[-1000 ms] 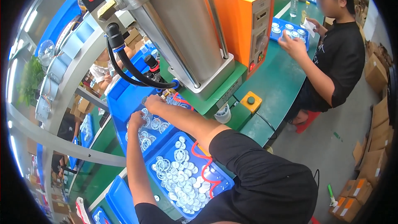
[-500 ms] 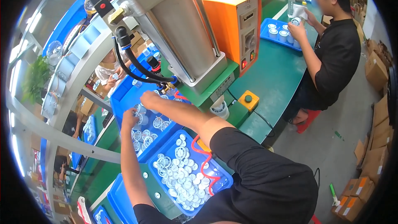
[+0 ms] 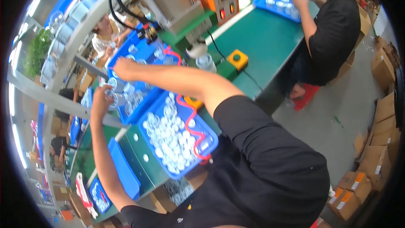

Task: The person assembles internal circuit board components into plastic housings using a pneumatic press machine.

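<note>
My left hand (image 3: 100,101) reaches the left edge of a large blue tray (image 3: 147,102). Its fingers curl around a pale blue cup (image 3: 120,100) with a ring-shaped top. Further in, my right hand (image 3: 125,68) is bent down over the same tray, beside another pale cup (image 3: 115,85); its fingers are hidden behind the hand, so its hold is unclear. More pale cups (image 3: 134,98) crowd the tray around both hands. Closer to me, a second blue tray (image 3: 212,140) bears a heap of small round white caps (image 3: 171,143).
A metal press (image 3: 168,0) on a green base stands ahead, with a cup (image 3: 205,62) below it. A red coiled hose (image 3: 195,131) crosses the near tray. A yellow button box (image 3: 237,60) sits right of it. A person in black (image 3: 333,38) works beside another tray (image 3: 270,8).
The view has shifted, so the press and trays sit higher and further left. My hands are still over the cup tray, now at its left edge.
</note>
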`<state>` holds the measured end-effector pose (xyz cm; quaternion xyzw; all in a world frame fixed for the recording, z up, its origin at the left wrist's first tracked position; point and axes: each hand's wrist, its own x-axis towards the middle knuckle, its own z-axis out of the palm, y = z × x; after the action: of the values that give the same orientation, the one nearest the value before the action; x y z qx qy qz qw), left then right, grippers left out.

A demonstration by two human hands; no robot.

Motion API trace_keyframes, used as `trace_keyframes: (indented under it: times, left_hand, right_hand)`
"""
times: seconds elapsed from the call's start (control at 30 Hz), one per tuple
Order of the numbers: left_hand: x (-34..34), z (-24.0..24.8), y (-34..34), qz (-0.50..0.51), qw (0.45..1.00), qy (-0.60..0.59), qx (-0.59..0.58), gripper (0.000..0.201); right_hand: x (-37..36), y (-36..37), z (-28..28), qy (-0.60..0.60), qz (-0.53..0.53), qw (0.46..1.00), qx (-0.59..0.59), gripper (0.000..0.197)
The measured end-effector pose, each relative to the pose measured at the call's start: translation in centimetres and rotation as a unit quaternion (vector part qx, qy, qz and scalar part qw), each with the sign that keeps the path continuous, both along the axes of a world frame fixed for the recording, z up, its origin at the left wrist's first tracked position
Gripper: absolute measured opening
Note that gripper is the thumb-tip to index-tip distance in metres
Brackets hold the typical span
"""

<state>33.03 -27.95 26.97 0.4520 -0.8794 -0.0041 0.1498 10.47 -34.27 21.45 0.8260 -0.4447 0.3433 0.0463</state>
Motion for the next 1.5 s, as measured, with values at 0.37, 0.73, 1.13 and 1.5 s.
trace_keyframes:
  times: [0.37, 0.73, 1.13, 1.5]
  left_hand:
    - [-8.2, 3.2, 30.9, 0.009, 0.994, -0.038, 0.101, 0.043]
    - [-22.1, -4.1, 31.9, -0.229, 0.932, -0.029, 0.28, 0.046]
    - [-45.8, -12.5, 21.1, -0.361, 0.918, 0.034, 0.16, 0.046]
    - [-57.1, -18.1, 14.0, -0.295, 0.95, -0.007, 0.098, 0.044]
  right_hand:
    - [-7.2, 28.7, 2.8, -0.042, 0.164, 0.985, 0.033, 0.032]
    - [-25.5, 40.1, -4.7, -0.05, -0.035, 0.98, 0.191, 0.042]
    - [-47.1, 26.2, -6.8, 0.096, -0.303, 0.925, 0.207, 0.052]
    - [-54.7, 21.3, -13.1, -0.031, -0.243, 0.963, 0.109, 0.037]
